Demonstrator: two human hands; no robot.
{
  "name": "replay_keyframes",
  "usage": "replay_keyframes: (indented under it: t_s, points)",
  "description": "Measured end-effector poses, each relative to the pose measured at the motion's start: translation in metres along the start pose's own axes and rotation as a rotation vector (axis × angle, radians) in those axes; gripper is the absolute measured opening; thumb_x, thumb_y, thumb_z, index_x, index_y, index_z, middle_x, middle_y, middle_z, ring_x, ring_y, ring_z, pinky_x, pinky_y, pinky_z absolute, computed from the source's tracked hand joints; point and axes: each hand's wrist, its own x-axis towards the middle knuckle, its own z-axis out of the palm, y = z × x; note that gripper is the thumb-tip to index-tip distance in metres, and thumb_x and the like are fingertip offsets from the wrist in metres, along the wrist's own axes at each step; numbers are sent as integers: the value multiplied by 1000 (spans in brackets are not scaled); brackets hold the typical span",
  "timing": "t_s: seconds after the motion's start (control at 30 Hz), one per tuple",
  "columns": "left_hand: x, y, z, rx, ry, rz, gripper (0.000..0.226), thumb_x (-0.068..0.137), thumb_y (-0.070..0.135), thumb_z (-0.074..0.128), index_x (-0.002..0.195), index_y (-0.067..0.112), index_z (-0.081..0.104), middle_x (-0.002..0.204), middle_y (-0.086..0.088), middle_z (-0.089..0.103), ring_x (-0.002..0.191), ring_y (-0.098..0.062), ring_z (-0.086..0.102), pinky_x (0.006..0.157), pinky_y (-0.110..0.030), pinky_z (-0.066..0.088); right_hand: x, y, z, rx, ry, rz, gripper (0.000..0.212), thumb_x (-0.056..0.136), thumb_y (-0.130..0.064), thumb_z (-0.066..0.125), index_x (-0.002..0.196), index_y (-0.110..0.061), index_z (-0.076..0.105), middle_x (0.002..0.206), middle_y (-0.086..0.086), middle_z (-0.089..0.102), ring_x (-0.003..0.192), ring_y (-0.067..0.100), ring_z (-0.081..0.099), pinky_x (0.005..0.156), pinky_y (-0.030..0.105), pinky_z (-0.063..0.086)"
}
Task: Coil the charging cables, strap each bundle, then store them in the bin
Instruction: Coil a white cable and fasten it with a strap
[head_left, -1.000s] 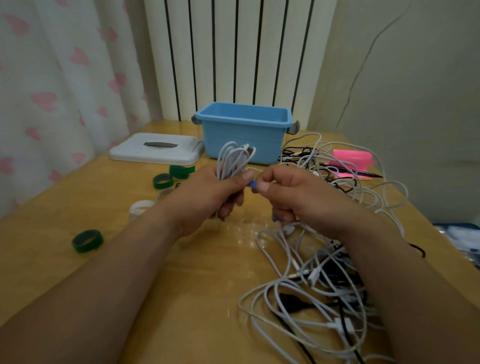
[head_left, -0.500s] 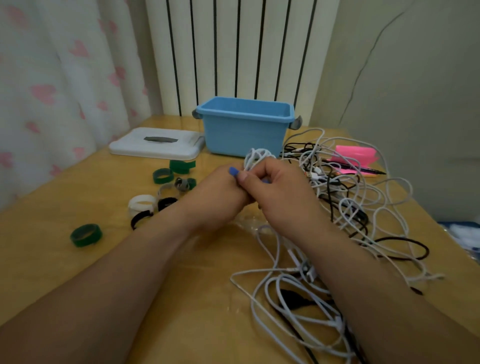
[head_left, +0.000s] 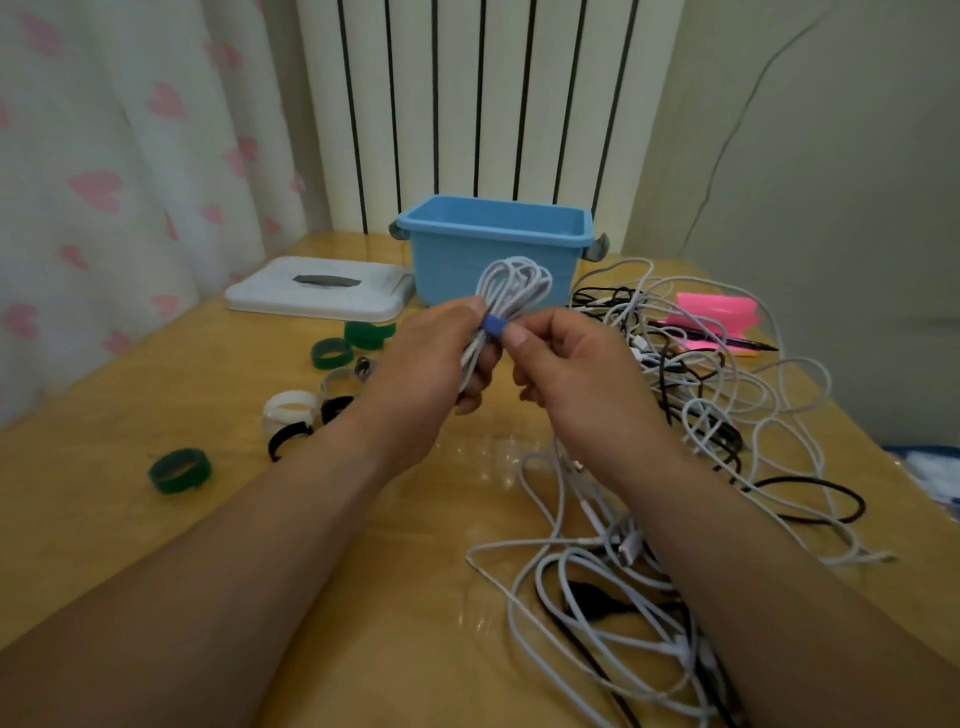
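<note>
My left hand (head_left: 426, 374) grips a coiled white cable bundle (head_left: 511, 283) in mid-air, its loops fanning out above my fingers. A blue strap (head_left: 492, 326) wraps the bundle's waist. My right hand (head_left: 576, 374) pinches that strap between thumb and forefinger. Behind the bundle stands the open blue bin (head_left: 493, 247). A tangle of loose white and black cables (head_left: 691, 415) spreads over the right half of the wooden table, partly under my right forearm.
Several strap rings lie to the left: green (head_left: 179, 470), green (head_left: 330, 353), white (head_left: 288, 410), black (head_left: 285, 436). A white lid (head_left: 317, 291) rests beside the bin. Pink sticky notes (head_left: 714, 312) and a pen (head_left: 727, 340) sit at the right. A radiator and curtain stand behind.
The bundle was turned and lifted so its loops stand up in front of the bin. The blue strap now sits wrapped around the bundle, with my right fingers still on it.
</note>
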Motion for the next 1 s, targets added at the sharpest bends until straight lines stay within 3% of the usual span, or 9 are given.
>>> replay_keyframes:
  t_s: [0.13, 0.27, 0.4, 0.53, 0.67, 0.77, 0.87, 0.93, 1.0]
  points:
    - [-2, 2, -3, -19, -66, 46, 35, 114, 22, 34, 98, 9, 63, 67, -9, 51, 51, -16, 36, 47, -29, 25, 3, 5, -3, 55, 4, 39, 16, 102, -30, 70, 95, -16, 69, 67, -8, 62, 59, 6, 54, 62, 35, 42]
    - [0, 1, -8, -164, -188, 5, 42, 116, 24, 33, 137, 14, 68, 62, -9, 46, 47, -16, 32, 43, -26, 23, 3, 4, -8, 327, -199, 73, 17, 103, -23, 66, 118, -15, 70, 66, -6, 55, 63, 13, 45, 52, 27, 35]
    - [0, 2, -11, -249, -320, -45, 41, 118, 31, 37, 152, 22, 58, 63, -11, 45, 42, -14, 33, 37, -22, 31, 1, 3, -11, 447, -337, 89, 19, 94, -27, 66, 109, -17, 72, 67, -3, 51, 54, 4, 43, 51, 22, 34]
    - [-1, 3, -9, -279, -342, -48, 40, 118, 33, 39, 147, 20, 61, 64, -11, 44, 41, -14, 35, 37, -22, 31, 0, 2, -11, 522, -329, 100, 9, 93, -23, 66, 98, -17, 70, 65, -3, 54, 51, 3, 43, 51, 21, 36]
    - [-2, 6, 1, -270, -257, -77, 37, 114, 35, 46, 110, 14, 76, 66, -13, 55, 49, -21, 49, 44, -28, 43, 1, 4, -9, 530, -251, 72, 7, 101, -14, 65, 103, -8, 67, 67, 0, 61, 55, 10, 50, 51, 23, 35]
    - [0, 4, 4, -62, -124, -80, 43, 114, 44, 47, 113, 7, 69, 81, -17, 67, 67, -32, 66, 56, -37, 57, 3, 5, -6, 468, -142, 70, 12, 100, -15, 69, 91, -9, 63, 64, 4, 57, 52, 17, 50, 48, 25, 36]
    - [-2, 1, 7, 98, 55, 63, 25, 114, 36, 47, 121, 14, 58, 102, -16, 71, 81, -39, 72, 65, -50, 66, 6, 4, -4, 388, -7, 101, 27, 99, -16, 71, 74, -19, 61, 59, -4, 51, 51, 11, 42, 50, 27, 36]
    - [-5, -3, 10, 303, 48, 200, 13, 109, 24, 56, 122, 21, 55, 109, -4, 68, 87, -24, 72, 74, -46, 66, 7, 4, -5, 369, 61, 127, 33, 98, -19, 73, 67, -22, 63, 57, -4, 51, 51, 11, 42, 50, 28, 36]
    - [-7, -10, 13, 578, 23, 310, 28, 101, 22, 67, 124, 27, 52, 113, 8, 63, 93, -8, 67, 76, -31, 61, 6, 3, -5, 360, 94, 152, 36, 97, -21, 75, 63, -22, 65, 56, -3, 51, 49, 12, 43, 50, 28, 37]
